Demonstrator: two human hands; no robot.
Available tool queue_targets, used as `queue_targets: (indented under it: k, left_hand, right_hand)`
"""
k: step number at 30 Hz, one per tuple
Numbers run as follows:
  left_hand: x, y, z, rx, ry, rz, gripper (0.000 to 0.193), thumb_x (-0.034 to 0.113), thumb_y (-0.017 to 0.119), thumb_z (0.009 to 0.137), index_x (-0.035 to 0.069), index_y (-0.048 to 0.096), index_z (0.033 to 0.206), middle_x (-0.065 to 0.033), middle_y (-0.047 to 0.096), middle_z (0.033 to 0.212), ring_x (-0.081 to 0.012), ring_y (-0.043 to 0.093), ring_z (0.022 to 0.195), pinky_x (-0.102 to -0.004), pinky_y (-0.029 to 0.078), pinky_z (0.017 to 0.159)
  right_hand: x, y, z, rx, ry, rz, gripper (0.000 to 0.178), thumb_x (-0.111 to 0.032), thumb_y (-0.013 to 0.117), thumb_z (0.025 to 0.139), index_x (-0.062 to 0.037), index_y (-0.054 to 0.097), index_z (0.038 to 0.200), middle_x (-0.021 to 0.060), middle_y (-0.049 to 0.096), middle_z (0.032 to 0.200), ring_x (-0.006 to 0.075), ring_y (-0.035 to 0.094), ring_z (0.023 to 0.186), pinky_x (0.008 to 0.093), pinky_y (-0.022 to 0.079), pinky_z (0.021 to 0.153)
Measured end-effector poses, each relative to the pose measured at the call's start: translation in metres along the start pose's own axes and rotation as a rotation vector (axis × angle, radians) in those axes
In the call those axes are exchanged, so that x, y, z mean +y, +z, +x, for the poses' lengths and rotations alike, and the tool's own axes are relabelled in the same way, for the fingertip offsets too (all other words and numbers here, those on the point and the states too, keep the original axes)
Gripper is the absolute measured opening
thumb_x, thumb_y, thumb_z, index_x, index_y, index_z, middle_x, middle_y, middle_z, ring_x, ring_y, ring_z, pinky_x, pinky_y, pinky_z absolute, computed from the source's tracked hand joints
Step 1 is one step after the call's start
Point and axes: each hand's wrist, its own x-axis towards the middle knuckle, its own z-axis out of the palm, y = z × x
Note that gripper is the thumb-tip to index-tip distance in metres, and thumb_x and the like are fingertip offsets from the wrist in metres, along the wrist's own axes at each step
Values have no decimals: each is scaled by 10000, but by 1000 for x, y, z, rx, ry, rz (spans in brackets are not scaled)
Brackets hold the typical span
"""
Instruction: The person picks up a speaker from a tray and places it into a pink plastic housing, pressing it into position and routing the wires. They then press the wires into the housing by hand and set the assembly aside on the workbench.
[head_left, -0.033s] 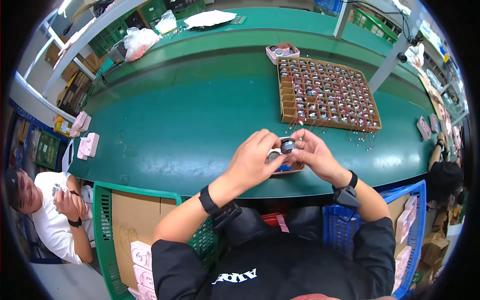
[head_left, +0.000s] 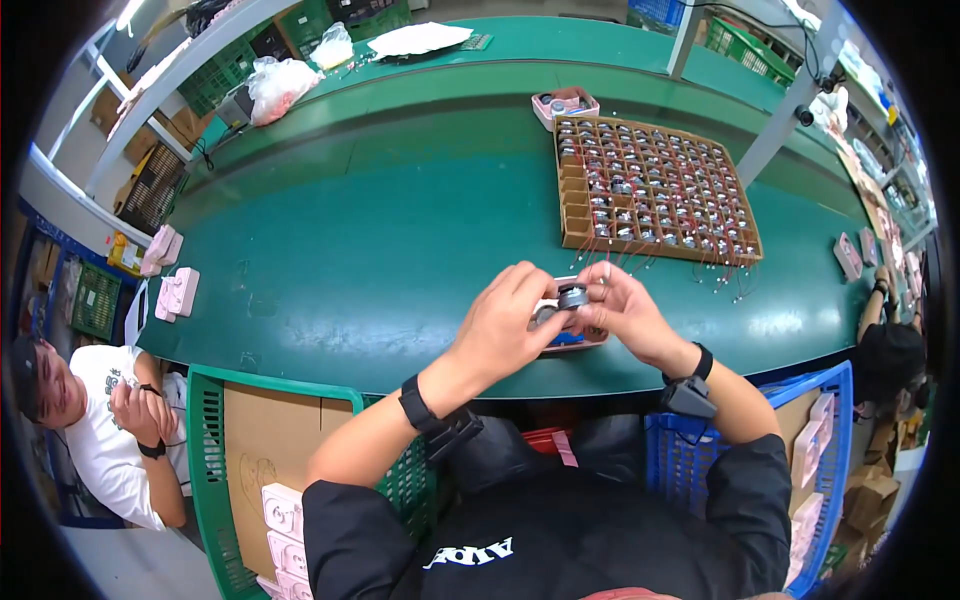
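My left hand (head_left: 507,315) and my right hand (head_left: 630,312) meet over the near edge of the green table. Between their fingertips is a small round dark-grey part (head_left: 573,297) with a silvery rim, resembling a small speaker; both hands seem to pinch it. Directly beneath lies a pink plastic housing (head_left: 592,343) with something blue inside. Another round grey part (head_left: 544,313) shows beside my left thumb, partly hidden by the fingers. Whether my left hand also steadies the housing, I cannot tell.
Beyond my hands, right, a divided cardboard tray (head_left: 572,240) holds many round parts with red wires. Behind it sits another pink housing (head_left: 541,111). A green crate (head_left: 205,460) and blue crate (head_left: 838,440) flank me. A person (head_left: 120,430) sits left; another works far right.
The round part has tilted slightly and sits a touch lower between my fingers. My right fingers have shifted a little. A white wire end above the hands has moved left.
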Motion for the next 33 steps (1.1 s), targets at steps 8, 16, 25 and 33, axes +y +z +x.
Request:
queue_targets:
  k: [8, 16, 25, 33]
  left_hand:
    - [2, 9, -3, 112, 208, 186, 239, -11, 827, 806, 25, 683, 993, -114, 673, 975, -299, 663, 822, -418, 558, 709]
    - [0, 4, 3, 40, 159, 113, 236, -20, 834, 802, 20, 689, 984, -108, 681, 945, -299, 676, 826, -415, 564, 721]
    - [26, -4, 21, 2, 148, 178, 235, -7, 845, 811, 23, 698, 992, -113, 690, 969, -305, 692, 861, -403, 573, 732]
    - [20, 9, 21, 46, 223, 258, 220, -9, 818, 824, 25, 694, 1002, -114, 669, 979, -311, 687, 888, -410, 578, 741]
  right_hand:
    - [1, 8, -9, 106, -168, -662, 306, 3, 766, 984, -25, 580, 1225, 92, 734, 1104, 171, 727, 919, 297, 614, 789]
    - [-14, 9, -5, 141, -561, -905, 258, 56, 793, 920, 16, 750, 1171, 138, 751, 1100, 199, 744, 937, 309, 615, 767]
    - [-16, -4, -4, 189, -452, -538, 139, -9, 733, 994, 21, 799, 1112, 136, 777, 1085, 183, 747, 924, 304, 617, 792]
    - [-26, 0, -6, 293, -424, -637, 137, -3, 701, 1019, 26, 803, 1106, 123, 801, 995, 143, 743, 826, 286, 611, 765]
